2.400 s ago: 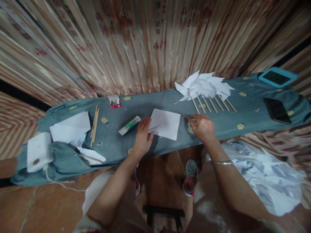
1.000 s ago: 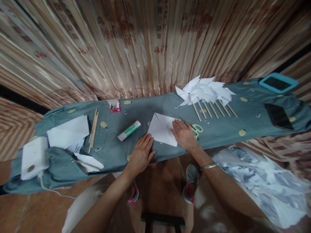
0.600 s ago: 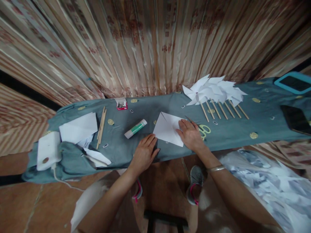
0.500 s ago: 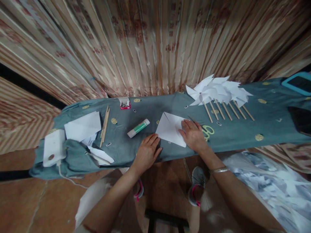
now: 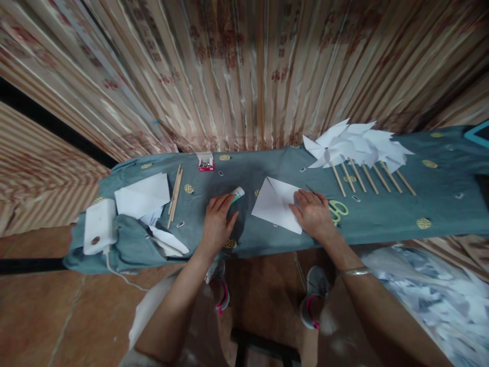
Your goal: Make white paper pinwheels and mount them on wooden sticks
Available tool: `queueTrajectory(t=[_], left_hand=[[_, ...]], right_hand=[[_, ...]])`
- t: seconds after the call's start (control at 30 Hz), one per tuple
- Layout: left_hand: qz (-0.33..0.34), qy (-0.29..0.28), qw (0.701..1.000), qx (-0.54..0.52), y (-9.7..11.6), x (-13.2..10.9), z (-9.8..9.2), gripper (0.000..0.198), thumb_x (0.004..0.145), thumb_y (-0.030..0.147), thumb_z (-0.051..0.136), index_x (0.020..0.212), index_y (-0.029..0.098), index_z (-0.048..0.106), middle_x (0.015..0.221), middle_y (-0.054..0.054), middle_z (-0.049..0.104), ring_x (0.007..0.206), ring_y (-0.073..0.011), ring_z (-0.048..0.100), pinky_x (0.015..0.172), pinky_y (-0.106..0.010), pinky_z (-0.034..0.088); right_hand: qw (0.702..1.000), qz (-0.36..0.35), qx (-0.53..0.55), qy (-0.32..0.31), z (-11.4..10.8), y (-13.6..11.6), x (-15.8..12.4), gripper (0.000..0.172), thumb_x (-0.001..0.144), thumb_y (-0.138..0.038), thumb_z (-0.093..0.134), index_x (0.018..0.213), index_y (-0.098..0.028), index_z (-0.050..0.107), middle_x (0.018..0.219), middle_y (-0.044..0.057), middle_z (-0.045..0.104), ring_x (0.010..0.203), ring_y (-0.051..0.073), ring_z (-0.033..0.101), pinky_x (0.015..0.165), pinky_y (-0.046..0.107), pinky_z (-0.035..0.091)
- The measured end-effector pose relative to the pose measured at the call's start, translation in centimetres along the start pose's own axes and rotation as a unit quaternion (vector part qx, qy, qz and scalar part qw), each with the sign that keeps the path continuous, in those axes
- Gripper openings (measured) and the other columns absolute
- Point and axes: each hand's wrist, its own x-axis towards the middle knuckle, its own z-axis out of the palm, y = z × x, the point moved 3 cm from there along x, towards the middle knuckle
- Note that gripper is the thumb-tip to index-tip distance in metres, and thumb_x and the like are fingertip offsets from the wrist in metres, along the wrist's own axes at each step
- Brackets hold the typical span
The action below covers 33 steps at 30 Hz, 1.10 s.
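Observation:
My left hand lies over a glue stick, its fingers curled across the tube and the thumb somewhat apart. The glue stick's white end, with a bit of green label, shows past the fingertips. To the right lies a white paper square with a slit running in from its upper corner and a diagonal crease. My right hand rests with outstretched fingers on the paper's right side. Scissors with lime-green handles lie just behind that hand, which partly hides them.
Several white paper pinwheels on wooden sticks lie at the back right. Leftward are a small red box of metal pieces, loose sticks, paper sheets and a white corded device. A bag of paper scraps stands below right.
My left hand has left the paper's lower left corner and moved left onto the glue stick. My right hand stays on the paper. The whole view has shifted slightly.

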Motion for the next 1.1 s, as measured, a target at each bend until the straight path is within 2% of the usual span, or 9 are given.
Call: queueTrajectory(t=[0.13, 0.37, 0.63, 0.87, 1.1], left_hand=[[-0.028, 0.007, 0.999, 0.017, -1.8, 0.4, -0.4, 0.043, 0.087, 0.022, 0.058, 0.13, 0.017, 0.054, 0.126, -0.012, 0.062, 0.117, -0.0287, 0.054, 0.103, -0.045, 0.045], [-0.078, -0.044, 0.995, 0.049, -4.0, 0.8, 0.7, 0.046, 0.081, 0.022, 0.068, 0.126, 0.017, 0.056, 0.124, -0.012, 0.064, 0.116, -0.0286, 0.057, 0.103, -0.046, 0.045], [-0.111, -0.05, 0.991, 0.048, -4.8, 1.2, 1.1, 0.028, 0.082, 0.02, 0.066, 0.11, 0.016, 0.066, 0.107, -0.01, 0.069, 0.102, -0.0263, 0.063, 0.093, -0.04, 0.051], [-0.117, -0.035, 0.992, 0.026, -4.8, 1.5, 1.4, 0.029, 0.084, 0.024, 0.062, 0.111, 0.014, 0.066, 0.107, -0.012, 0.068, 0.101, -0.0265, 0.063, 0.091, -0.039, 0.05], [-0.115, -0.023, 0.993, -0.005, -4.5, 1.9, 2.2, 0.027, 0.084, 0.026, 0.062, 0.11, 0.017, 0.065, 0.106, -0.01, 0.068, 0.1, -0.0248, 0.063, 0.09, -0.038, 0.051]], right_hand=[[1.0, -0.002, -0.007, 0.007, -0.1, -0.1, 0.1, 0.04, 0.095, -0.032, 0.046, 0.121, -0.006, 0.061, 0.126, 0.019, 0.064, 0.115, 0.03, 0.058, 0.105, 0.044, 0.03], [0.999, -0.006, -0.016, 0.03, 0.0, -0.1, 0.1, 0.039, 0.095, -0.034, 0.048, 0.118, -0.005, 0.062, 0.122, 0.019, 0.067, 0.111, 0.031, 0.06, 0.103, 0.044, 0.031], [0.999, -0.003, -0.005, 0.038, -0.1, -0.1, 0.1, 0.037, 0.096, -0.034, 0.047, 0.118, -0.007, 0.062, 0.122, 0.017, 0.067, 0.111, 0.03, 0.06, 0.104, 0.043, 0.031], [0.999, -0.006, 0.006, 0.041, 0.0, 0.1, 0.1, 0.038, 0.097, -0.034, 0.046, 0.119, -0.007, 0.061, 0.123, 0.018, 0.066, 0.113, 0.029, 0.06, 0.104, 0.043, 0.032], [0.999, -0.017, -0.001, 0.049, -0.2, 0.1, -0.1, 0.039, 0.097, -0.033, 0.046, 0.12, -0.006, 0.061, 0.123, 0.018, 0.066, 0.113, 0.029, 0.06, 0.104, 0.043, 0.033]])
